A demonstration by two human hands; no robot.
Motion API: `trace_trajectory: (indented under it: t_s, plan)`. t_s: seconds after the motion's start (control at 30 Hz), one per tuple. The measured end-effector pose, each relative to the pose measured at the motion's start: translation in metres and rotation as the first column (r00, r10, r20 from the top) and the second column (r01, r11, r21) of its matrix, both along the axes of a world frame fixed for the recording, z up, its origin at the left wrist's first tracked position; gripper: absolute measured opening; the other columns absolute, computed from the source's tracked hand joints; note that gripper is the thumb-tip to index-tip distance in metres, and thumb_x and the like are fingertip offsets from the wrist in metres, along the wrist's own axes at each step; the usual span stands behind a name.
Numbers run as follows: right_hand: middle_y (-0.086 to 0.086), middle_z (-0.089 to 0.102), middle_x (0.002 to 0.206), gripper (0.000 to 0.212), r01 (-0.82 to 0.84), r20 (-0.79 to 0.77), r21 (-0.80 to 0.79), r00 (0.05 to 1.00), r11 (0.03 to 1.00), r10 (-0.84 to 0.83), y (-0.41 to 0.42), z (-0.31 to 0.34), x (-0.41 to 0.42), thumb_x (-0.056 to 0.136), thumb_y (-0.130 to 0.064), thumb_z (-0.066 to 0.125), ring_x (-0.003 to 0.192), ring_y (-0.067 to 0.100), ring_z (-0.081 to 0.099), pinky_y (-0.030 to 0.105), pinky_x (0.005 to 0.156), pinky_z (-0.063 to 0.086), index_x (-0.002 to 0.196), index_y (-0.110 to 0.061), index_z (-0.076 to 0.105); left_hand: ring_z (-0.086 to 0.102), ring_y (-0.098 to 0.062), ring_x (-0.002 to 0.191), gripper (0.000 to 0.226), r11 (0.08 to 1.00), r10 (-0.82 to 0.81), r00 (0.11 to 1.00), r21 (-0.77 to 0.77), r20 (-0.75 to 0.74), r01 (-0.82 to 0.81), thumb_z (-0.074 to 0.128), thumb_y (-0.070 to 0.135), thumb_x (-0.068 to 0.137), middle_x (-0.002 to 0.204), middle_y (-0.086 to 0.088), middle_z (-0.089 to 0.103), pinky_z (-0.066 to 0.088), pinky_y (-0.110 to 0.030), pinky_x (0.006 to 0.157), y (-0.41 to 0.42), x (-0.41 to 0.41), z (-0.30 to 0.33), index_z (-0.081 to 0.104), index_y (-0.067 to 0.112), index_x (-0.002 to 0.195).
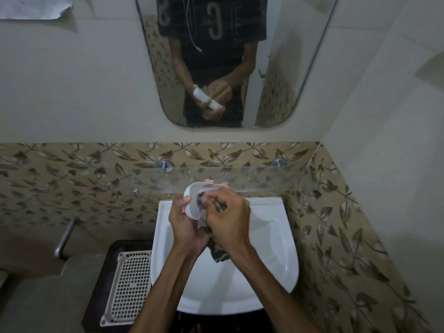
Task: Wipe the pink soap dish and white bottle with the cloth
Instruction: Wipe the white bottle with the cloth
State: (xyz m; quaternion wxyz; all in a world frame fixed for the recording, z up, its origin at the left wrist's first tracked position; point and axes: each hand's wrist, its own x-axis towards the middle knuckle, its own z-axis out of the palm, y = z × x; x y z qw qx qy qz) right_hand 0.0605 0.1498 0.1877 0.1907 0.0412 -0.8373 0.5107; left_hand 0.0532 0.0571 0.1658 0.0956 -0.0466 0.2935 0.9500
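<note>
The soap dish (204, 192), white inside with a pink edge showing, is held tilted above the back rim of the white washbasin (271, 239), the left hand (185, 227) gripping its near end. The right hand (228, 219) is closed round a dark patterned cloth (217, 251) and presses it into the dish. I judge the dish wipe under way; the white bottle is nowhere in view, so that half looks left to do.

White-and-pink soap dish (195, 191), dark patterned cloth (217, 252), white sink (276, 236), beige leaf-patterned tiles (72, 174).
</note>
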Motion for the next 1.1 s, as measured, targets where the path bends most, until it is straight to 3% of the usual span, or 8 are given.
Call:
trace_trajectory:
  t_s: [0.07, 0.23, 0.37, 0.5, 0.6, 0.77, 0.87, 1.1]
  plan:
    - [-0.009, 0.077, 0.083, 0.017, -0.131, -0.018, 0.066, 0.991, 0.989, 0.132, -0.005, -0.001, 0.006, 0.079, -0.008, 0.071, 0.08, 0.005, 0.07, 0.025, 0.076, 0.057, 0.08, -0.021, 0.081, 0.073, -0.031, 0.112, 0.056, 1.0, -0.023, 0.999, 0.009, -0.025, 0.023, 0.045, 0.033, 0.084, 0.125, -0.023, 0.073, 0.06, -0.034, 0.092, -0.002, 0.002, -0.003, 0.074, 0.002, 0.12]
    - [-0.005, 0.08, 0.092, 0.012, 0.121, 0.033, 0.075, 0.992, 0.99, -0.124, 0.008, -0.003, -0.007, 0.081, -0.009, 0.078, 0.087, 0.012, 0.073, 0.033, 0.08, 0.06, 0.088, -0.017, 0.083, 0.063, -0.037, 0.121, 0.058, 0.999, 0.021, 0.999, -0.032, 0.029, -0.02, 0.057, 0.033, 0.078, 0.134, -0.025, 0.065, 0.055, -0.039, 0.098, 0.004, 0.002, -0.003, 0.066, 0.001, 0.125]
    - [-0.019, 0.077, 0.086, 0.018, -0.115, 0.062, -0.092, 0.991, 0.989, 0.121, -0.006, 0.003, 0.006, 0.082, -0.007, 0.074, 0.085, -0.006, 0.072, 0.015, 0.08, 0.057, 0.09, -0.021, 0.083, 0.058, -0.04, 0.125, 0.064, 0.998, 0.0, 1.0, -0.055, -0.028, -0.001, 0.06, 0.035, 0.076, 0.149, -0.037, 0.049, 0.054, -0.041, 0.1, 0.003, 0.002, -0.001, 0.058, -0.003, 0.128]
    - [-0.015, 0.078, 0.094, 0.014, -0.181, 0.214, -0.192, 0.951, 0.965, 0.221, 0.007, -0.003, 0.011, 0.094, -0.019, 0.069, 0.093, 0.003, 0.072, 0.022, 0.085, 0.059, 0.098, -0.024, 0.082, 0.054, -0.038, 0.122, 0.065, 0.987, 0.001, 1.0, -0.158, -0.006, -0.002, 0.038, 0.03, 0.087, 0.145, -0.035, 0.05, 0.055, -0.036, 0.094, 0.004, 0.002, -0.004, 0.053, -0.004, 0.141]
    - [-0.015, 0.075, 0.105, 0.023, -0.25, 0.191, -0.289, 0.931, 0.924, 0.311, 0.003, -0.003, 0.022, 0.088, -0.026, 0.069, 0.104, 0.005, 0.071, 0.019, 0.09, 0.058, 0.109, -0.027, 0.078, 0.06, -0.03, 0.121, 0.068, 0.96, 0.02, 0.999, -0.278, -0.025, -0.026, 0.045, 0.034, 0.087, 0.143, -0.026, 0.058, 0.055, -0.034, 0.094, 0.002, 0.0, 0.0, 0.052, 0.003, 0.148]
    - [-0.004, 0.077, 0.102, 0.023, -0.267, -0.043, -0.042, 0.963, 0.963, 0.265, 0.015, -0.015, 0.019, 0.078, -0.015, 0.075, 0.095, 0.009, 0.071, 0.03, 0.084, 0.061, 0.101, -0.013, 0.079, 0.069, -0.037, 0.112, 0.072, 0.97, -0.069, 0.983, -0.218, 0.167, 0.105, 0.057, 0.055, 0.094, 0.127, -0.027, 0.068, 0.056, -0.047, 0.097, -0.01, 0.001, 0.001, 0.055, 0.008, 0.148]
    - [-0.004, 0.077, 0.105, 0.027, -0.345, -0.142, 0.273, 0.909, 0.898, 0.392, 0.031, -0.021, 0.015, 0.072, -0.007, 0.075, 0.095, 0.014, 0.072, 0.032, 0.08, 0.058, 0.098, -0.014, 0.081, 0.053, -0.054, 0.135, 0.077, 0.963, -0.154, 0.962, -0.182, 0.226, 0.197, 0.067, 0.051, 0.093, 0.142, -0.039, 0.055, 0.039, -0.06, 0.118, -0.025, -0.002, 0.009, 0.049, 0.001, 0.149]
    - [-0.008, 0.068, 0.107, 0.033, -0.428, -0.012, 0.38, 0.884, 0.82, 0.467, 0.039, -0.02, 0.006, 0.076, -0.013, 0.072, 0.087, 0.012, 0.065, 0.029, 0.071, 0.057, 0.107, -0.02, 0.081, 0.061, -0.041, 0.125, 0.073, 0.984, -0.074, 0.957, -0.137, 0.279, 0.116, 0.078, 0.038, 0.086, 0.135, -0.032, 0.062, 0.049, -0.05, 0.105, -0.025, -0.002, 0.007, 0.054, 0.0, 0.143]
